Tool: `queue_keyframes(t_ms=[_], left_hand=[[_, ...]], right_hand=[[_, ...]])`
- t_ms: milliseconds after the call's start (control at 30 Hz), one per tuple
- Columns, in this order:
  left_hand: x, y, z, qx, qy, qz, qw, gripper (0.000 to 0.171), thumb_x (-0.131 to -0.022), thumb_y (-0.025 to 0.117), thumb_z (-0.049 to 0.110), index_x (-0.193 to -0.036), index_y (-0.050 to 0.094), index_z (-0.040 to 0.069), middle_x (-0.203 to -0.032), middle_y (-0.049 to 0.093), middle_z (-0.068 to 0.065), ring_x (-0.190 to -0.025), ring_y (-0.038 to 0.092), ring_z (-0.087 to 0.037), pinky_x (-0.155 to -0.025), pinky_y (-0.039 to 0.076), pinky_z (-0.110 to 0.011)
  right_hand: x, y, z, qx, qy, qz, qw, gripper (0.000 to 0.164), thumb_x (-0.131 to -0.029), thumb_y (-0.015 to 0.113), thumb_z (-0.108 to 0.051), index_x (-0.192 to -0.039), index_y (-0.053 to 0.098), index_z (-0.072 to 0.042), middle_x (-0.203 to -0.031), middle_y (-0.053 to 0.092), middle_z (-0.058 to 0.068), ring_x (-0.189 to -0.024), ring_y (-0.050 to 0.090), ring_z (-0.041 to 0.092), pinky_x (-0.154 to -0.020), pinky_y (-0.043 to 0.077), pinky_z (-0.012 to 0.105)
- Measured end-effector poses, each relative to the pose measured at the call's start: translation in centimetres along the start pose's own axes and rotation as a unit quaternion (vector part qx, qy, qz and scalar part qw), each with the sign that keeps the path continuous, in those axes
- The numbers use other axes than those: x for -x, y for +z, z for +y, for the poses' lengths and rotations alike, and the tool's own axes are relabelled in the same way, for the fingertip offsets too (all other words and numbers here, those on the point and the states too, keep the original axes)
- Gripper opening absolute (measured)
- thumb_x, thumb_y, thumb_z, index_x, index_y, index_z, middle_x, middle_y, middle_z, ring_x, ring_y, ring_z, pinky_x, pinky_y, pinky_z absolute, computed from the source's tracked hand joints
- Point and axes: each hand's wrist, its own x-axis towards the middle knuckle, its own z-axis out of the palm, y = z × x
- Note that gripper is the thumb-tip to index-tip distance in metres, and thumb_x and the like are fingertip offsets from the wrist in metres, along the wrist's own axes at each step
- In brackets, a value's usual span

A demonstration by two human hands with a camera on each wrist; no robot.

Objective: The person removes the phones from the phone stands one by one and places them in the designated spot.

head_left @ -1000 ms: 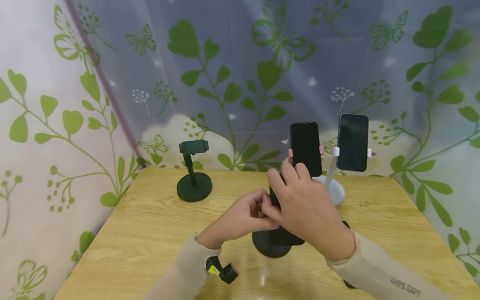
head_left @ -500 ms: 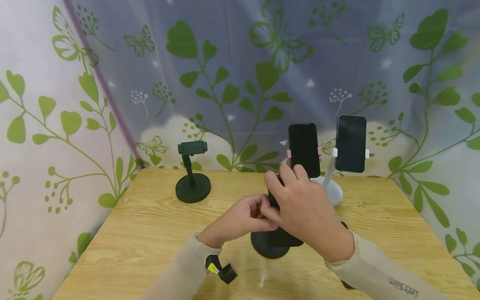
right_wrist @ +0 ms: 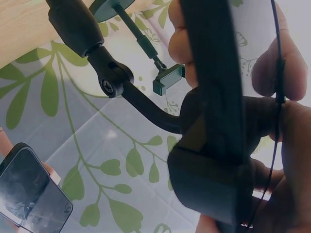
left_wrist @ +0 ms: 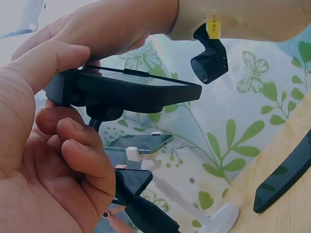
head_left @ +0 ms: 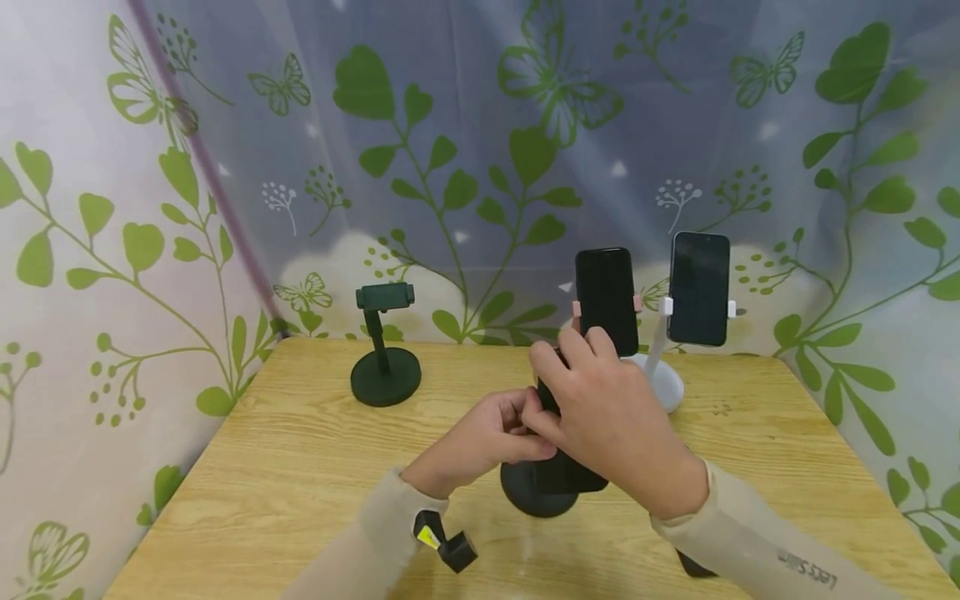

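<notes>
A black phone [head_left: 566, 479] sits at the clamp of a black phone stand, whose round base [head_left: 528, 498] rests on the table. My left hand [head_left: 498, 429] pinches one end of the stand's clamp [left_wrist: 59, 90] between thumb and curled fingers. Across the phone's front lies my right hand [head_left: 611, 408], its fingers curled over the upper side and its thumb close to the left hand. It grips the phone and covers most of it. In the right wrist view the stand's jointed arm [right_wrist: 148, 109] runs to the back of the clamp.
A dark green phone stand [head_left: 386, 375] stands at the back left, holding nothing. At the back right, one phone [head_left: 606, 296] sits in a pink holder and another phone [head_left: 699, 287] in a white stand [head_left: 666, 383]. Another black phone [head_left: 693, 567] lies partly under the right sleeve.
Both hands stay almost still at the clamp and the phone. The view shifts slightly, and the right forearm now covers more of the phone lying on the table.
</notes>
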Motion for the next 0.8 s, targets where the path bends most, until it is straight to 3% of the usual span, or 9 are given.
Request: queue_keyframes(t_ms=[167,367,500,533,733,800], left_hand=[[0.2,0.0,0.0,-0.001,-0.013,0.004,0.9999,0.02,-0.096,0.07,0.011,-0.113,0.061,0.005,-0.09,0.062,0.006,-0.064,0.045,-0.009,-0.062,0.04,-0.023],[0.4,0.2,0.2,0.002,-0.016,0.002,0.9999,0.025,-0.098,0.069,0.012,-0.119,0.061,0.002,-0.084,0.059,0.006,-0.057,0.036,-0.01,-0.058,0.036,-0.023],[0.6,0.2,0.3,-0.002,-0.02,0.007,0.9998,0.024,-0.099,0.069,0.015,-0.119,0.061,0.004,-0.092,0.063,0.005,-0.06,0.037,-0.01,-0.062,0.038,-0.023],[0.7,0.2,0.3,-0.004,-0.019,0.009,0.9998,0.024,-0.099,0.069,0.016,-0.119,0.061,0.004,-0.097,0.065,0.004,-0.064,0.043,-0.009,-0.065,0.042,-0.022],[1.3,-0.3,0.6,-0.017,-0.013,0.007,0.9997,0.025,-0.098,0.073,0.025,-0.111,0.06,0.008,-0.077,0.05,0.005,-0.064,0.043,-0.009,-0.068,0.043,-0.024],[1.5,-0.4,0.6,-0.023,-0.012,0.007,0.9996,0.027,-0.098,0.074,0.026,-0.111,0.06,0.008,-0.073,0.044,0.004,-0.06,0.036,-0.011,-0.062,0.037,-0.025]], right_hand=[[0.0,-0.1,0.0,-0.009,0.006,-0.014,1.0,0.021,-0.087,0.067,-0.021,-0.094,0.054,-0.007,-0.082,0.044,0.007,-0.066,0.028,0.021,-0.041,0.02,0.024],[0.0,-0.1,0.1,-0.015,0.007,-0.02,1.0,0.02,-0.085,0.067,-0.02,-0.092,0.053,-0.008,-0.082,0.044,0.007,-0.066,0.029,0.021,-0.041,0.022,0.024],[0.0,-0.1,0.0,-0.015,0.01,-0.031,0.999,0.02,-0.086,0.067,-0.02,-0.091,0.052,-0.008,-0.082,0.043,0.006,-0.067,0.029,0.022,-0.041,0.022,0.024],[-0.1,-0.1,0.0,-0.016,0.011,-0.034,0.999,0.02,-0.087,0.067,-0.021,-0.091,0.052,-0.008,-0.082,0.043,0.006,-0.067,0.029,0.021,-0.041,0.022,0.024],[-0.2,-0.2,-0.1,-0.016,0.009,-0.04,0.999,0.023,-0.088,0.069,-0.023,-0.09,0.051,-0.009,-0.082,0.043,0.006,-0.067,0.029,0.021,-0.041,0.022,0.025],[-0.2,-0.2,-0.1,-0.019,0.009,-0.041,0.999,0.024,-0.088,0.07,-0.024,-0.09,0.051,-0.01,-0.082,0.043,0.006,-0.066,0.029,0.021,-0.041,0.022,0.025]])
